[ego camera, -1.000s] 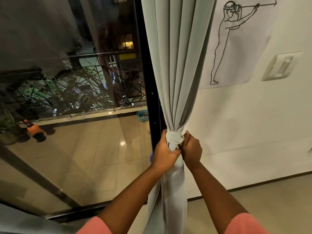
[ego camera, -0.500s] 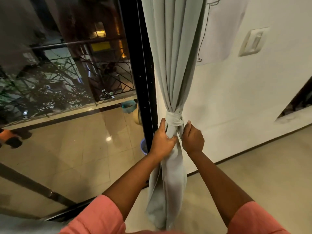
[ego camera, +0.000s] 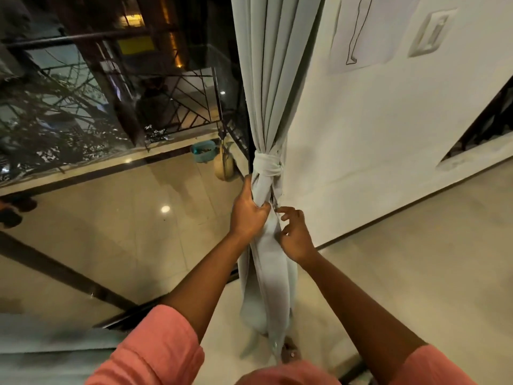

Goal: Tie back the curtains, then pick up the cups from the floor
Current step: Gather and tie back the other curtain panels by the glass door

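The head view looks down at a pale floor [ego camera: 402, 273] beside a big glass door [ego camera: 111, 190]. Through the glass there is a dark railing [ego camera: 180, 101], some leafy branches [ego camera: 55, 120] and a small blue tub [ego camera: 204, 151] by the far edge of the shiny balcony floor. A white wall [ego camera: 361, 148] stands on the right. A paper with a line drawing of a leg [ego camera: 358, 31] hangs on it, next to a light switch [ego camera: 430, 31]. No words can be read anywhere.

The curtain [ego camera: 274, 65] is pale grey-green and hangs at the edge of the glass door, against the wall. It is bunched into long folds and tied with a knot [ego camera: 268, 165] of the same cloth around its middle. Below the knot it hangs as a soft bundle down to the floor.

The left hand [ego camera: 248, 212] grips the cloth just under the knot, fingers curled tight around it. The right hand [ego camera: 295, 234] is just beside it, fingers bent and a little spread, tips at the curtain's edge; whether they pinch it I cannot tell. Both arms wear pink sleeves [ego camera: 155, 348].
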